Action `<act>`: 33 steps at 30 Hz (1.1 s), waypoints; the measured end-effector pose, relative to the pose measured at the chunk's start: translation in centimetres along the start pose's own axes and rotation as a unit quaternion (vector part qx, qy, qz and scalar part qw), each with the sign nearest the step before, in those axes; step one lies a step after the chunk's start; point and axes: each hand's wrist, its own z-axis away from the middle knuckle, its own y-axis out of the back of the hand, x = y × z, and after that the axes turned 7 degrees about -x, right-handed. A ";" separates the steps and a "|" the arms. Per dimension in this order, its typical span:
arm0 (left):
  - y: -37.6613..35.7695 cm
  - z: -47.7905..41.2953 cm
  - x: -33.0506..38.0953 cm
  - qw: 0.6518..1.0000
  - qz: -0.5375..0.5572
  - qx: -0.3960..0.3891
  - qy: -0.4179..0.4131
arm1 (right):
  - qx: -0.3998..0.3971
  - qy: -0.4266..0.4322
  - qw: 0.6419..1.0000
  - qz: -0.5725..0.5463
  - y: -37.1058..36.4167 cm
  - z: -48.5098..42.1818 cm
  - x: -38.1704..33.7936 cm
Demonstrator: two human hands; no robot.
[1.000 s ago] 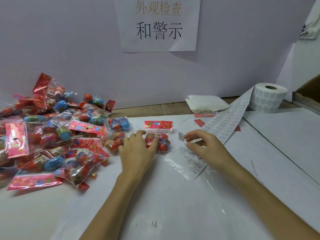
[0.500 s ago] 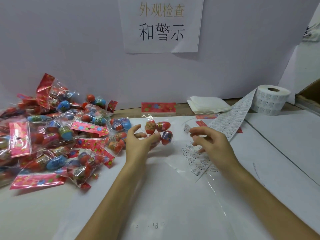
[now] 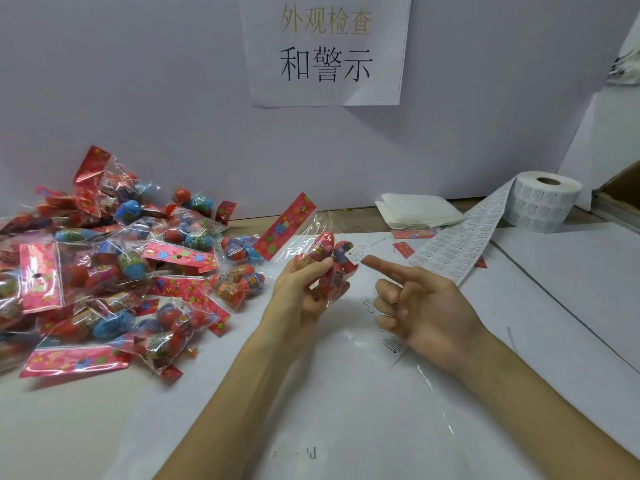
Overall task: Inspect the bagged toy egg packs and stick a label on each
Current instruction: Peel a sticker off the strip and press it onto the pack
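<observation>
My left hand (image 3: 300, 297) grips one bagged toy egg pack (image 3: 323, 256) and holds it up off the table. Its red flowered header card (image 3: 285, 226) tilts up to the left. Red eggs show through the clear bag. My right hand (image 3: 427, 306) points its straight index finger at the pack, and a small white label (image 3: 356, 253) sticks to the fingertip at the bag's right side. Its other fingers are curled. A big pile of bagged egg packs (image 3: 104, 265) lies on the left of the table.
A roll of white labels (image 3: 543, 202) stands at the back right, its strip (image 3: 457, 247) running down toward my right hand. A folded white cloth (image 3: 415, 209) lies by the wall. Clear film with printed text (image 3: 389, 342) lies under my right hand. A brown box edge (image 3: 620, 195) is at far right.
My left hand has lifted the pack off the table and tilted it. My right hand left the label strip and brought a label on its index fingertip to the bag.
</observation>
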 end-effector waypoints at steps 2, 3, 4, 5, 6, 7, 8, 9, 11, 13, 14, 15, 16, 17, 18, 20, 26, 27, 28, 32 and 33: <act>-0.1 0.0 0.0 1.000 -0.014 -0.002 0.004 | -0.012 -0.002 1.000 0.013 0.0 0.0 0.1; -0.2 0.0 0.0 1.000 -0.018 0.000 0.004 | -0.015 -0.002 1.000 0.021 -0.1 0.0 0.2; -0.2 0.0 0.0 1.000 -0.024 0.002 0.001 | -0.016 -0.001 0.999 0.028 -0.1 0.0 0.3; -0.2 0.0 -0.1 1.000 -0.030 0.004 -0.003 | -0.015 0.000 0.999 0.035 -0.1 0.1 0.3; -0.2 0.0 -0.1 0.999 -0.038 0.006 -0.007 | -0.015 0.002 0.999 0.042 -0.1 0.1 0.3; -0.2 0.0 -0.1 0.999 -0.046 0.007 -0.011 | -0.014 0.003 0.999 0.048 -0.1 0.1 0.3; -0.1 0.0 -0.1 0.999 -0.052 0.009 -0.014 | -0.014 0.004 0.998 0.055 -0.2 0.1 0.3; -0.1 -0.1 -0.1 0.998 -0.056 0.010 -0.014 | -0.014 0.004 0.998 0.059 -0.2 0.0 0.3; -0.1 -0.1 0.0 0.998 -0.059 0.008 -0.013 | -0.012 0.005 0.998 0.062 -0.3 0.0 0.3; -0.1 -0.1 0.0 0.998 -0.058 0.007 -0.012 | -0.009 0.004 0.998 0.059 -0.3 0.0 0.3; -0.1 -0.1 0.0 0.998 -0.057 0.008 -0.012 | -0.007 0.004 0.998 0.058 -0.3 0.0 0.3; -0.1 -0.1 -0.1 0.998 -0.057 0.008 -0.013 | -0.005 0.003 0.998 0.059 -0.3 0.0 0.2; 0.0 -0.1 -0.1 0.998 -0.056 0.010 -0.014 | -0.003 0.003 0.998 0.059 -0.3 0.0 0.2; 0.0 -0.1 0.0 0.998 -0.052 0.012 -0.015 | -0.002 0.002 0.998 0.058 -0.3 0.0 0.2; 0.0 -0.1 0.0 0.999 -0.047 0.015 -0.015 | -0.001 0.001 0.998 0.057 -0.3 0.1 0.2; 0.0 -0.2 0.0 0.999 -0.040 0.018 -0.014 | 0.001 0.000 0.998 0.058 -0.3 0.1 0.2; -0.1 -0.3 0.0 0.998 -0.056 0.020 -0.013 | 0.009 0.001 0.998 0.056 -0.6 0.1 0.2; -0.2 -0.2 0.0 0.998 -0.061 0.017 -0.014 | 0.009 0.001 0.999 0.054 -0.6 0.1 0.2; -0.3 -0.1 0.0 0.998 -0.066 0.016 -0.015 | 0.008 0.001 0.999 0.052 -0.6 0.2 0.1; -0.3 -0.1 -0.1 0.995 -0.093 0.026 -0.027 | 0.003 0.000 0.998 0.055 -0.6 0.2 0.1; -0.3 -0.1 -0.1 0.994 -0.097 0.029 -0.028 | 0.001 -0.001 0.998 0.056 -0.5 0.2 0.1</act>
